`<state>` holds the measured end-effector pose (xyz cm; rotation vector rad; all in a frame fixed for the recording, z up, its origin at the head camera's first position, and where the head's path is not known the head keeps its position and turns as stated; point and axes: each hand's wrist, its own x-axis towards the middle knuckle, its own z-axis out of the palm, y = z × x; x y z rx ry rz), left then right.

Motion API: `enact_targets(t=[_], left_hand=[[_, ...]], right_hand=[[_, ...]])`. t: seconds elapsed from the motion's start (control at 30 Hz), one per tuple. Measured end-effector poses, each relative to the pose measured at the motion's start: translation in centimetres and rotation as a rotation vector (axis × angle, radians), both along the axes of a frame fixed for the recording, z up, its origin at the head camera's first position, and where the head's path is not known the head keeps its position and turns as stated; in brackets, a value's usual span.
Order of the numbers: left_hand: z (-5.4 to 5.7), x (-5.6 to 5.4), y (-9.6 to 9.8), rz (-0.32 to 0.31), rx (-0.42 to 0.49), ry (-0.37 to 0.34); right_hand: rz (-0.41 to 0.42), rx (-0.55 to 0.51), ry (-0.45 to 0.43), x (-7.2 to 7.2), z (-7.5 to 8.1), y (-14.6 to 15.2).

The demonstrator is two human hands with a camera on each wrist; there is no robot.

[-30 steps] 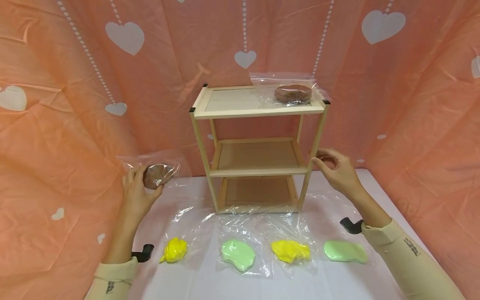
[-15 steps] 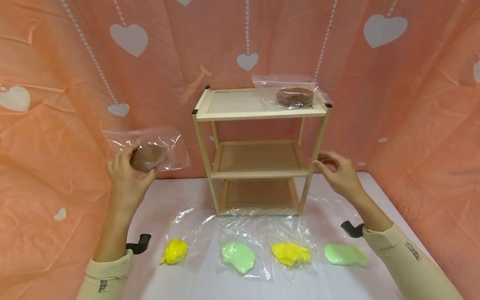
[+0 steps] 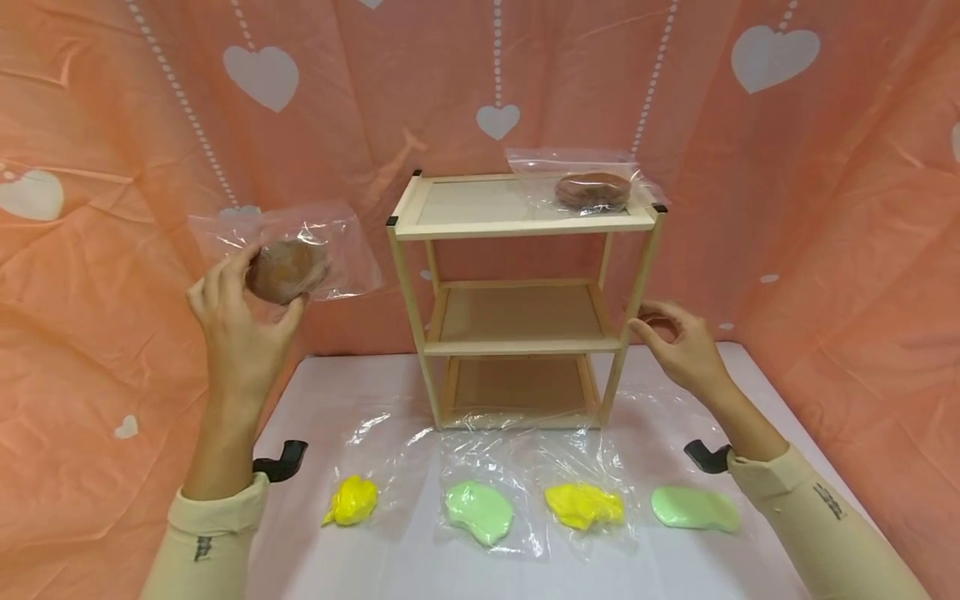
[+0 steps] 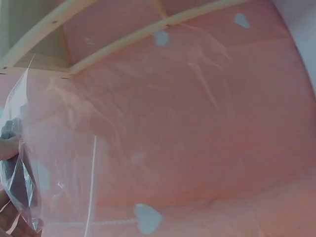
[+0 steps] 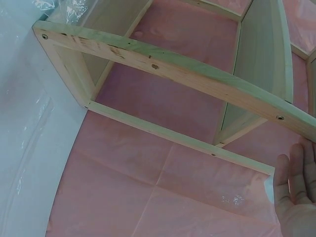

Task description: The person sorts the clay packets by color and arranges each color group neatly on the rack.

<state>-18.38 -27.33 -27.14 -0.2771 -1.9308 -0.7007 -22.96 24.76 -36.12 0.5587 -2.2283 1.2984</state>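
My left hand (image 3: 242,329) is raised to the left of a three-tier wooden shelf (image 3: 517,344). It grips a brown lump of clay (image 3: 288,271) inside a clear zip bag, thumb below and fingers at its left side. In the left wrist view the bag (image 4: 64,173) hangs near the left edge, with only part of the hand (image 4: 9,148) visible. My right hand (image 3: 686,346) holds the shelf's right front post at about the middle tier, the thumb in front and fingers curved behind. Those fingers (image 5: 297,175) appear beside the post in the right wrist view. Another bagged brown lump (image 3: 592,193) lies on the top tier.
Along the white table (image 3: 420,575) lie a yellow lump (image 3: 352,501), a pale green lump (image 3: 480,511), a second yellow lump (image 3: 585,505) and a second green lump (image 3: 695,508), in clear bags. Pink cloth with white hearts (image 3: 337,108) hangs behind and at both sides.
My left hand has lifted the bagged brown clay upward and slightly left, from low beside the shelf to near top-tier height. My right hand has stayed at the post.
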Motion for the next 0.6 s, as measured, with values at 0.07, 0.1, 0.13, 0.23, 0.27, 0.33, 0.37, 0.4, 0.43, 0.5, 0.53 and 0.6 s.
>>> enact_targets(t=[0.07, 0.1, 0.13, 0.23, 0.27, 0.33, 0.37, 0.4, 0.43, 0.5, 0.53, 0.6], left_hand=[[0.7, 0.0, 0.4, 0.0, 0.044, 0.0], [1.1, 0.0, 0.6, 0.0, 0.061, -0.006], [1.4, 0.0, 0.9, 0.002, 0.079, -0.008], [2.4, -0.1, 1.7, -0.003, 0.115, -0.024], [2.7, -0.1, 2.0, -0.005, 0.121, -0.029], [3.3, -0.2, 2.5, -0.01, 0.124, -0.026], [3.5, -0.2, 2.7, -0.014, 0.125, -0.025], [3.7, -0.2, 2.9, -0.018, 0.126, -0.024], [4.0, -0.2, 3.0, -0.024, 0.117, -0.017], [4.4, -0.4, 3.3, -0.032, 0.091, -0.003], [4.6, -0.4, 3.4, -0.035, 0.087, -0.001], [5.0, -0.6, 3.6, -0.048, 0.07, 0.009]], right_hand=[[-0.003, 0.001, -0.001, 0.0, 0.0, -0.1], [-0.004, 0.002, -0.001, 0.0, 0.0, -0.1], [-0.003, 0.0, -0.002, 0.0, 0.1, -0.2], [-0.006, 0.004, -0.001, 0.0, 0.2, -0.2], [-0.006, 0.005, 0.0, 0.0, 0.2, -0.2], [-0.007, 0.01, -0.001, 0.0, 0.3, -0.3], [-0.009, 0.014, -0.002, 0.0, 0.3, -0.2], [-0.011, 0.018, -0.003, 0.1, 0.3, -0.2], [-0.012, 0.019, -0.006, 0.1, 0.3, -0.2], [-0.012, 0.02, -0.01, 0.1, 0.3, -0.2], [-0.014, 0.021, -0.011, 0.2, 0.3, -0.1], [-0.015, 0.021, -0.013, 0.2, 0.2, -0.1]])
